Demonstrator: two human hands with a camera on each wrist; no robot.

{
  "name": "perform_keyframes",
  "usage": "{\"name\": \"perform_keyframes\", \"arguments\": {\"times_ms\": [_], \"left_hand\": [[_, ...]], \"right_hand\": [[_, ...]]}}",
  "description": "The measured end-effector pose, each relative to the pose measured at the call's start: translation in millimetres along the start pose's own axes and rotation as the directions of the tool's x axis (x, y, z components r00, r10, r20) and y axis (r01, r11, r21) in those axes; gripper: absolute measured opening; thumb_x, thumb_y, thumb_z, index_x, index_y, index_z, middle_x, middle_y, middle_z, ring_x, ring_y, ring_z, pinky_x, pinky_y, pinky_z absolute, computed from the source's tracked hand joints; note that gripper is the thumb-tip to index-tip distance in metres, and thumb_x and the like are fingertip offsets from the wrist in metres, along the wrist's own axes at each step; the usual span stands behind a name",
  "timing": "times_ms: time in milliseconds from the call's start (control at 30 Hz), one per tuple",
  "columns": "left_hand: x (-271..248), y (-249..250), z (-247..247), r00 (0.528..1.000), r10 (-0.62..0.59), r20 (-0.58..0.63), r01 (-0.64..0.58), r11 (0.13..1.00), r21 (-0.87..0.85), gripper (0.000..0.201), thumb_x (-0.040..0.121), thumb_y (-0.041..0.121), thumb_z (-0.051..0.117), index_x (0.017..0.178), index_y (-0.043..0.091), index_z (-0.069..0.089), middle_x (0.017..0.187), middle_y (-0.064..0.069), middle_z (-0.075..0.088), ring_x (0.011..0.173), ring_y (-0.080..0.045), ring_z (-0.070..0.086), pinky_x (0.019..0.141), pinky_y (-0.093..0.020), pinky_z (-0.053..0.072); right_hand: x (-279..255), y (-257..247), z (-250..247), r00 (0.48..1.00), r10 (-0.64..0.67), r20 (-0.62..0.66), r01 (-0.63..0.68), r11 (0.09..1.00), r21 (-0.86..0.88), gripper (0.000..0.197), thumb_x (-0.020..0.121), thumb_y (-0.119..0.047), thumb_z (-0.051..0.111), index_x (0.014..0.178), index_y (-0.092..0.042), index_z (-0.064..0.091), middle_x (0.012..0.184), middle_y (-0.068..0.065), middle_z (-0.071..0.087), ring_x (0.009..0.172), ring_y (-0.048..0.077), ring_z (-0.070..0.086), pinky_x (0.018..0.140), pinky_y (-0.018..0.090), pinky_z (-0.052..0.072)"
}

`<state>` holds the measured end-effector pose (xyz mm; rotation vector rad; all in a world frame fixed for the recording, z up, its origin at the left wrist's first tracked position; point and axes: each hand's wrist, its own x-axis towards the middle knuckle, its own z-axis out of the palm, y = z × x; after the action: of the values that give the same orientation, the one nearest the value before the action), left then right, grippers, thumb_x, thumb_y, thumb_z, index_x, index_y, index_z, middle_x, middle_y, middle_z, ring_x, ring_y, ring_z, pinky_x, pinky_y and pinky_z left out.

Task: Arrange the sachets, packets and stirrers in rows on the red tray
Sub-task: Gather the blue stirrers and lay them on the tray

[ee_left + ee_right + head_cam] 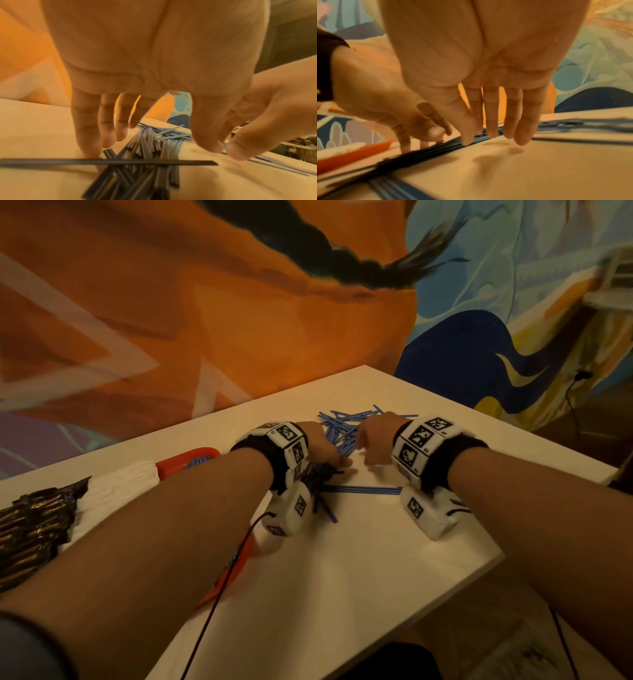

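Observation:
A loose heap of thin blue stirrers [342,424] lies on the white table [359,559] beyond both hands. My left hand [329,457] reaches down over a gathered bundle of stirrers [142,152], fingers [87,135] straight, tips touching the table beside it, thumb on the other side. One stirrer [120,162] lies crosswise on the bundle. My right hand [494,135] is beside it, fingers straight, its thumb tip touching the bundle's edge [426,151]. The red tray [178,465] sits to the left with white sachets [120,484], dark brown packets [34,525] and some stirrers [200,462].
The table's far corner [364,368] and right edge [513,446] are close to the heap. A single stirrer [363,490] lies on the table between my wrists. A black cable [219,594] runs along my left forearm over the tray's edge. A painted wall rises behind.

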<state>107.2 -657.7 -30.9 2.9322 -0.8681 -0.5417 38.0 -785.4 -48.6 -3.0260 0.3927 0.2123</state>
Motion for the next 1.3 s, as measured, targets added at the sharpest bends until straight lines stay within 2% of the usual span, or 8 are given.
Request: {"name": "perform_keyframes", "arguments": {"times_ms": [100,300,467,633,767,833,967,1300], "left_hand": [[1.0,10.1,5.5,0.999,0.023,-0.04,-0.015,0.985,0.171,0.055,0.081,0.065,0.068,0.08,0.013,0.052,0.088,-0.006,0.058,0.086,-0.023,0.055,0.075,-0.032,0.046],[5.7,17.7,5.5,0.996,-0.002,-0.086,0.022,0.973,0.229,0.031,0.098,0.029,0.059,0.078,0.008,0.048,0.074,-0.005,0.047,0.071,-0.02,0.05,0.073,-0.031,0.044],[6.5,12.0,4.5,1.0,-0.01,-0.028,0.015,0.98,0.197,0.022,0.102,0.023,0.049,0.109,0.007,0.062,0.121,-0.015,0.062,0.097,-0.028,0.054,0.089,-0.034,0.045],[-11.2,13.0,-6.1,0.998,-0.044,0.039,0.037,0.986,0.16,0.03,0.105,0.02,0.039,0.125,0.005,0.057,0.116,-0.015,0.053,0.105,-0.031,0.053,0.094,-0.039,0.042],[-12.0,1.5,-8.2,0.997,-0.076,0.006,0.075,0.98,-0.184,0.015,0.102,0.011,0.045,0.089,0.008,0.052,0.09,-0.008,0.053,0.096,-0.023,0.048,0.086,-0.031,0.044],[-8.2,-4.4,-4.8,0.993,-0.116,0.03,0.118,0.893,-0.434,0.027,0.101,0.005,0.044,0.075,0.01,0.047,0.093,-0.012,0.055,0.092,-0.024,0.052,0.092,-0.038,0.05],[-12.6,-10.5,-0.7,0.968,-0.248,0.04,0.173,0.541,-0.823,0.021,0.097,0.003,0.033,0.081,0.008,0.046,0.069,-0.01,0.051,0.052,-0.02,0.042,0.053,-0.03,0.04],[-26.0,-10.0,-12.5,0.971,-0.24,-0.006,0.052,0.238,-0.97,0.013,0.089,0.01,0.033,0.077,0.017,0.033,0.055,0.003,0.024,0.039,-0.012,0.015,0.038,-0.016,0.016]], "right_hand": [[0.6,5.6,1.5,0.999,0.038,0.008,-0.037,0.996,-0.076,0.035,0.085,-0.028,0.068,0.118,-0.016,0.065,0.118,0.007,0.066,0.106,0.027,0.064,0.09,0.036,0.055],[1.8,8.0,1.1,0.999,0.026,0.022,-0.023,0.99,-0.138,0.038,0.081,-0.031,0.064,0.117,-0.021,0.06,0.116,0.005,0.062,0.101,0.027,0.061,0.09,0.043,0.053],[7.1,4.4,3.1,0.999,-0.01,0.054,0.019,0.985,-0.17,0.031,0.079,-0.033,0.064,0.108,-0.021,0.062,0.105,0.005,0.065,0.095,0.026,0.064,0.089,0.043,0.055],[7.3,4.4,2.3,0.998,-0.024,0.055,0.034,0.979,-0.2,0.012,0.083,-0.027,0.063,0.079,-0.02,0.055,0.088,0.003,0.064,0.085,0.026,0.064,0.086,0.043,0.056],[5.2,5.7,2.2,0.998,-0.028,0.048,0.037,0.982,-0.184,0.011,0.082,-0.028,0.064,0.087,-0.021,0.056,0.094,0.004,0.066,0.088,0.027,0.064,0.087,0.044,0.056],[4.4,5.3,3.0,0.999,-0.024,0.044,0.031,0.983,-0.18,0.013,0.082,-0.028,0.064,0.079,-0.02,0.053,0.089,0.002,0.064,0.087,0.026,0.064,0.086,0.044,0.056],[3.0,5.0,4.7,0.999,-0.018,0.052,0.027,0.984,-0.176,0.017,0.08,-0.03,0.062,0.074,-0.025,0.047,0.089,0.001,0.061,0.085,0.025,0.062,0.085,0.043,0.056],[1.4,8.3,9.6,0.998,-0.029,0.055,0.037,0.989,-0.141,0.021,0.082,-0.032,0.061,0.101,-0.023,0.058,0.107,0.002,0.062,0.096,0.025,0.062,0.09,0.043,0.054]]}}
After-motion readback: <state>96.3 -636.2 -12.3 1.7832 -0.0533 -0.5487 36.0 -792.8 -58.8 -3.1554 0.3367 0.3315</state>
